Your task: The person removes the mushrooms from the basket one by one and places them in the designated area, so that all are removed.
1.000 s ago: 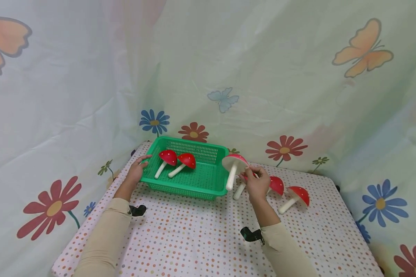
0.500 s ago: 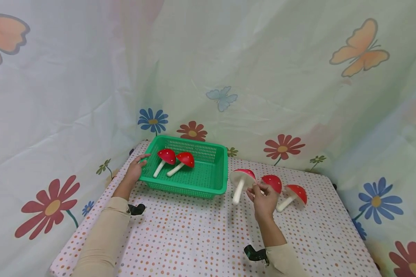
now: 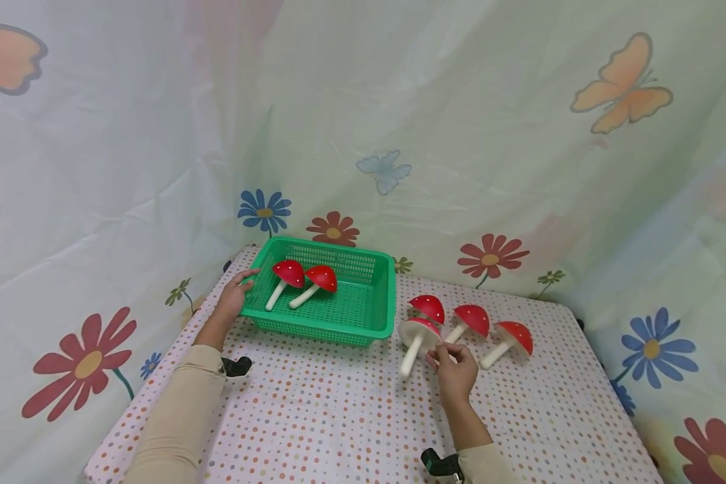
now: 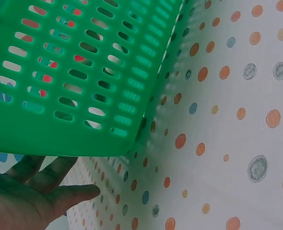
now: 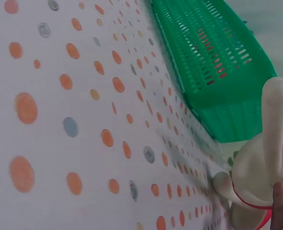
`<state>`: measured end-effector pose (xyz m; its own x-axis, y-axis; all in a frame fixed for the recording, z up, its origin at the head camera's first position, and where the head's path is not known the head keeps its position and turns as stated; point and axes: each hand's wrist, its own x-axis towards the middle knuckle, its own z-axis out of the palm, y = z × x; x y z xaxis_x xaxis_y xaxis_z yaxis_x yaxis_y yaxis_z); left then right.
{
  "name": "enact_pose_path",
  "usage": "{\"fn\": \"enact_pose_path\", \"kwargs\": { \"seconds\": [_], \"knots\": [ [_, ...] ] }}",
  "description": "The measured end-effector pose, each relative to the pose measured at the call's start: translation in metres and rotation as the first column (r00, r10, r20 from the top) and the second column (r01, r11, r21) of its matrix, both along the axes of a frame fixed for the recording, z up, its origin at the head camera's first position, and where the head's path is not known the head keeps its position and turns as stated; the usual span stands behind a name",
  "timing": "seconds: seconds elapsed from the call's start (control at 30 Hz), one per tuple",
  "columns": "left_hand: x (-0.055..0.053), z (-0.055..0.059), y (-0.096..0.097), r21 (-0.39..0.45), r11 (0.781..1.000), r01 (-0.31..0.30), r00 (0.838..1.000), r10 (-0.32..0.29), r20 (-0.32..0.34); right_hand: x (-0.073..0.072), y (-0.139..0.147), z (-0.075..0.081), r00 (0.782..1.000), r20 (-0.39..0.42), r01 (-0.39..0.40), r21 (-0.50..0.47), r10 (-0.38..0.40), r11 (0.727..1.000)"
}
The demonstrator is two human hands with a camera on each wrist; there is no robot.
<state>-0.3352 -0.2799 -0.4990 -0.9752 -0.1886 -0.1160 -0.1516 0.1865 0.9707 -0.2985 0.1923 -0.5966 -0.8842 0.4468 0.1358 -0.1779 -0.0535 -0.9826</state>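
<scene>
My right hand (image 3: 458,374) pinches the cap edge of a toy mushroom (image 3: 413,353), red with white dots, its pale underside and white stem facing me. In the right wrist view the mushroom's stem (image 5: 276,120) rises beside a fingertip (image 5: 281,203). At the left end of a green plastic basket (image 3: 320,331), my left hand (image 3: 232,297) touches the rim with extended fingers; its thumb (image 4: 81,194) stands apart from the wall in the left wrist view. Inside the basket lie two mushrooms, one at left (image 3: 288,273) and one beside it (image 3: 322,278).
Right of the basket, a mushroom (image 3: 427,307) lies just behind the held one. Two more lie farther right, a nearer one (image 3: 472,318) and an outer one (image 3: 515,336). A dotted cloth (image 3: 320,417) covers the table; a printed curtain (image 3: 490,168) hangs behind.
My right hand has brought the mushroom down and toward me, away from the basket's right rim, uncovering the mushrooms behind it. My left hand stays at the basket.
</scene>
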Motion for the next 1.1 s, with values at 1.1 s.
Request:
{"fn": "enact_pose_path", "kwargs": {
  "seconds": [1.1],
  "knots": [
    [-0.002, -0.003, -0.002, 0.011, 1.0, 0.014, 1.0, -0.014, -0.014, 0.057, -0.017, 0.052, 0.938, 0.338, -0.155, 0.212, 0.076, 0.965]
  ]
}}
